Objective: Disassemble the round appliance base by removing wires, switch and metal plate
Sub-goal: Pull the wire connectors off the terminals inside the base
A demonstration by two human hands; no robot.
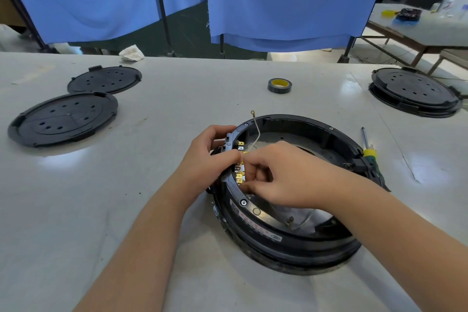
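Black plastic forms the round appliance base (286, 240), a wide ring lying flat on a pale grey table (177, 248) directly in front of the person. Inside the ring a dull silver metal plate (301, 213) shows beneath the right hand. On the ring's left wall sits a switch block with brass terminals (239, 175), right between the two hands.

The left hand (215, 154) grips the outside of the ring at that wall, fingers curled over the rim and thumb pressing near the terminals. The right hand (281, 175) reaches in from the inner side, its fingertips pinching at the brass terminals; exactly which tab it holds cannot be told. A thin tan wire (256, 132) rises from just above the right hand's fingertips and ends in a small ring lug beyond the left hand.

To the right of the right hand, a screwdriver (368, 149) with a yellow and green handle lies against the outside of the base. Beyond both hands a roll of black tape (279, 85) lies flat on the table. Far to the left of the left hand lie two black perforated round covers (63, 119), one behind the other. Far to the right of the right hand is a stack of similar black round parts (415, 94). Blue curtains (278, 0) hang behind the table.
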